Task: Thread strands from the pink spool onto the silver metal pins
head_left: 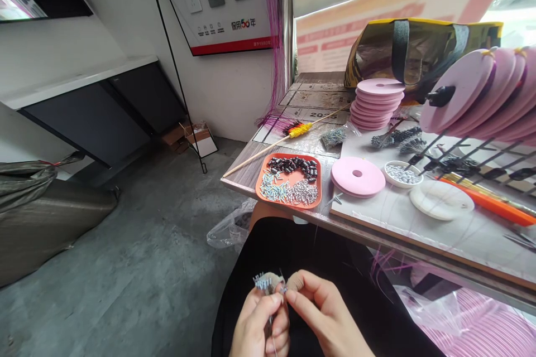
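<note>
Low in the picture, over my lap in black cloth, my left hand (257,323) pinches a small bunch of thin blue-grey tubes (261,281) that stick up past its fingers. My right hand (322,312) is closed in a pinch right beside it, fingertips touching the bunch, holding something small I cannot make out. Both fingertips wear beige wraps. On the table edge ahead sits an orange tray (288,180) with dark beads, silver pieces and pale blue tubes.
The table (419,228) carries a pink disc (357,175), a stack of pink discs (377,103), a small white dish of beads (402,173), a white ring (441,199), a stick with yellow binding (276,144) and a rack of pink discs (481,89). A grey sack (46,206) lies at left.
</note>
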A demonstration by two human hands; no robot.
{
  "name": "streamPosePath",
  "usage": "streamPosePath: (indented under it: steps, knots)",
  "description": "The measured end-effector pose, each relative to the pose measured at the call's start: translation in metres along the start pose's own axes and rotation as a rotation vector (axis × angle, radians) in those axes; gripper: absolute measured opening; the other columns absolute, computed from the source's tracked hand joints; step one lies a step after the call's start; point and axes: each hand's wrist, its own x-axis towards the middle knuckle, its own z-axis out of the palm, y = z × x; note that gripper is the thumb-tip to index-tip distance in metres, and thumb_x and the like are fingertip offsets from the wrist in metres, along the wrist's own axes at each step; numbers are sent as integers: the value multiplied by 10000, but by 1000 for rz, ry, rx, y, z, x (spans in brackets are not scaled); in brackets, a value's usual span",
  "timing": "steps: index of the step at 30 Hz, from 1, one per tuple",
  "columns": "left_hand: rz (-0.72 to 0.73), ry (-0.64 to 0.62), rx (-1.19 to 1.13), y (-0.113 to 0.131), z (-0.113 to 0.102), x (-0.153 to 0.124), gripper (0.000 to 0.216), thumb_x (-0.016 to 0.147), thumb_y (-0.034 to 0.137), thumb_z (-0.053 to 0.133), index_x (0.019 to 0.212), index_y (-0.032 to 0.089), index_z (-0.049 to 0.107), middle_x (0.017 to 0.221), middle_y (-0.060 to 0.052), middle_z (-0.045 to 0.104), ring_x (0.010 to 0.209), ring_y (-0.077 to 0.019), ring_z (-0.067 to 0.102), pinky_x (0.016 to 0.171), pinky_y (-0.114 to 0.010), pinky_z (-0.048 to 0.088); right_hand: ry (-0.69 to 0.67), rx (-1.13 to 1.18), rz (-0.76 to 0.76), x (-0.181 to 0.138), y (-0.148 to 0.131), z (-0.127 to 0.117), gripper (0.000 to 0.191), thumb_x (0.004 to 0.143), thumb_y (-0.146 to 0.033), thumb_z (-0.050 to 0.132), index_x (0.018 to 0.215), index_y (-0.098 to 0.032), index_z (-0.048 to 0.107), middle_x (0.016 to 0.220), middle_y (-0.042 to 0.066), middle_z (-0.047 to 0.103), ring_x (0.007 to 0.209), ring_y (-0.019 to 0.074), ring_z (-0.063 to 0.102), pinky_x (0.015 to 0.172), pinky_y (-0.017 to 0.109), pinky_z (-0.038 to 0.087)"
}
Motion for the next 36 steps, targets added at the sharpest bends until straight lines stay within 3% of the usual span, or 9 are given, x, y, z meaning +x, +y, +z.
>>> streamPosePath:
  steps: [5, 10, 17, 24, 30, 36]
  knots:
    - [108, 25, 149, -1, 2, -3, 348, 634, 410, 707, 778, 144, 535, 431, 99, 368, 344, 13, 194, 389, -138, 117, -8, -59, -45, -1, 2, -2, 320, 809, -453, 562, 697, -160, 502, 656, -15, 477, 602, 111, 399, 593, 230, 349]
    - [148, -1, 277, 2, 3, -4, 405, 623, 494, 697, 746, 149, 526, 450, 98, 324, 377, -4, 170, 396, -156, 91, 6, 48, 34, 1, -1, -1, 363, 738, -504, 617, 722, -152, 534, 614, -38, 423, 501, 72, 237, 466, 214, 208]
    - [211, -3, 410, -2, -3, -1, 403, 657, 531, 657, 740, 159, 524, 481, 88, 293, 405, -26, 166, 395, -171, 99, 71, 11, 61, 1, 0, -2, 380, 716, -517, 614, 675, -152, 515, 566, -51, 382, 495, 74, 214, 461, 218, 157]
    - [185, 60, 319, -5, -3, 0, 416, 614, 509, 709, 715, 158, 511, 473, 97, 305, 406, -13, 173, 405, -149, 137, 78, -85, -5, 1, 16, -3, 322, 690, -447, 651, 645, -158, 516, 480, -85, 286, 476, 77, 210, 469, 219, 172]
    - [291, 176, 133, -6, 7, 0, 372, 618, 465, 720, 735, 150, 560, 465, 85, 369, 376, -17, 271, 385, -142, 177, 77, -138, -26, 0, 18, -3, 318, 705, -433, 635, 613, -159, 501, 469, -91, 255, 461, 73, 199, 445, 214, 167]
    - [248, 187, 35, -6, 11, -1, 349, 563, 387, 778, 745, 144, 607, 461, 51, 479, 452, -67, 423, 476, -167, 351, 27, 7, -11, 0, 9, 0, 319, 733, -436, 634, 657, -169, 477, 490, -47, 450, 465, 98, 401, 509, 230, 323]
